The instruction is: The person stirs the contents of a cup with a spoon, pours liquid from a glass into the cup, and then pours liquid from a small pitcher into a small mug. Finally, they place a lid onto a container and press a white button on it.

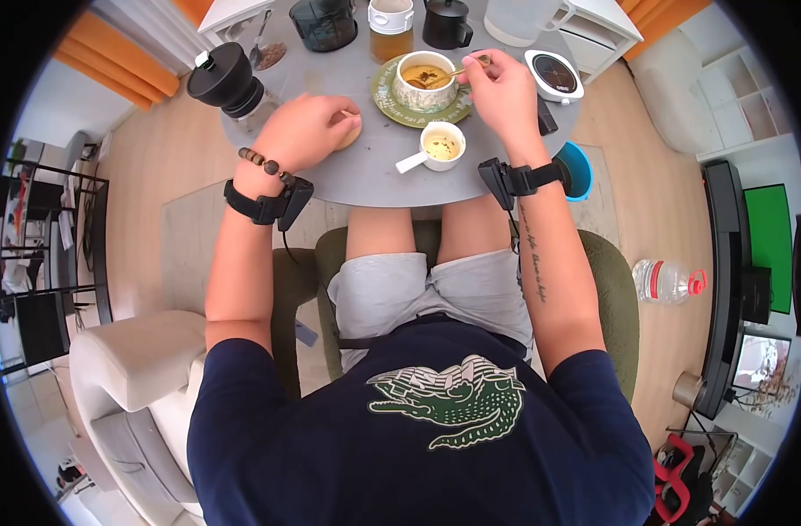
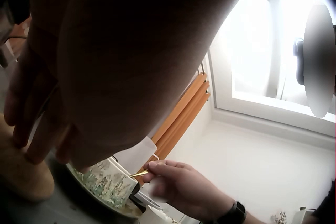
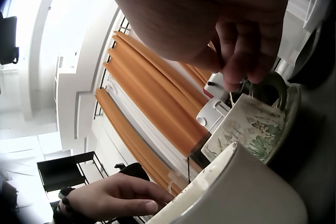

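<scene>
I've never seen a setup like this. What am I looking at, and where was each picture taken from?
There's no robot here, just a seated person using two bare hands. The wide, rounded picture comes from a camera worn on the head, looking down. The two tilted ones come from the black cameras strapped to the wrists, one for each hand.

On the grey table, a patterned cup of yellowish liquid stands on a green saucer. Nearer the person is a small white cup with a straight handle.

The right hand pinches a thin golden utensil that dips into the patterned cup. The left hand rests its fingertips on a tan, rounded object; I can't tell what that is.
</scene>
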`<state>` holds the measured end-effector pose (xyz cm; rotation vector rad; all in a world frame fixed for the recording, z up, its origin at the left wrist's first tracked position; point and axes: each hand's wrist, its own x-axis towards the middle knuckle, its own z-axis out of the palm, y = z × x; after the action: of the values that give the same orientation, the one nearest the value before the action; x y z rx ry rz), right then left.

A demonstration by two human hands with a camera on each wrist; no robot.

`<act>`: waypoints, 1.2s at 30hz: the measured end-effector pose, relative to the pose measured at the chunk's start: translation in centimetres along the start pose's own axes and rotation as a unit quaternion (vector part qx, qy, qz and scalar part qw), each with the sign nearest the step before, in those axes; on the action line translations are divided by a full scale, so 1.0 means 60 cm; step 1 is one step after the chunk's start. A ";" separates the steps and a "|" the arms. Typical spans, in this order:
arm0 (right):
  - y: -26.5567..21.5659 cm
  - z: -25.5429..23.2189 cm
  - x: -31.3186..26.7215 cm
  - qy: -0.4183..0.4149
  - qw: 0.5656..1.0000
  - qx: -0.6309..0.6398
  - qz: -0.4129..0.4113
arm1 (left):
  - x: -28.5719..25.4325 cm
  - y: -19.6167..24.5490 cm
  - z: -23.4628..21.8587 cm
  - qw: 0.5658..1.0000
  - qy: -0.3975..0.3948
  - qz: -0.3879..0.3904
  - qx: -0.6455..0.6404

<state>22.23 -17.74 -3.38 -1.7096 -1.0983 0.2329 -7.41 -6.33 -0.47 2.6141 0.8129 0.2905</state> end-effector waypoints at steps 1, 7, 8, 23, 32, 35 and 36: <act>0.002 0.001 0.000 -0.003 1.000 0.000 0.000 | 0.000 0.001 -0.001 1.000 0.001 -0.003 -0.001; 0.005 0.001 0.007 -0.010 1.000 0.006 0.013 | 0.002 -0.001 -0.003 1.000 -0.019 -0.015 0.005; 0.005 0.001 0.007 -0.008 1.000 0.002 0.012 | 0.003 -0.001 -0.003 1.000 -0.021 -0.014 0.007; 0.062 0.021 0.005 0.016 0.975 -0.185 -0.122 | 0.010 0.010 -0.001 0.999 -0.042 -0.016 0.028; 0.010 0.001 -0.005 0.048 0.996 -0.024 -0.070 | 0.004 0.007 0.016 0.998 -0.010 0.025 0.049; 0.010 -0.005 -0.009 0.034 0.997 -0.030 -0.064 | 0.004 0.017 0.004 0.999 -0.017 0.022 0.045; 0.009 -0.004 -0.009 0.040 0.996 -0.033 -0.070 | 0.003 0.018 0.003 0.999 -0.019 0.010 0.042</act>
<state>22.38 -18.33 -3.88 -1.6770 -1.1705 0.0400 -6.64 -7.10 -0.18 2.6982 0.8031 0.2166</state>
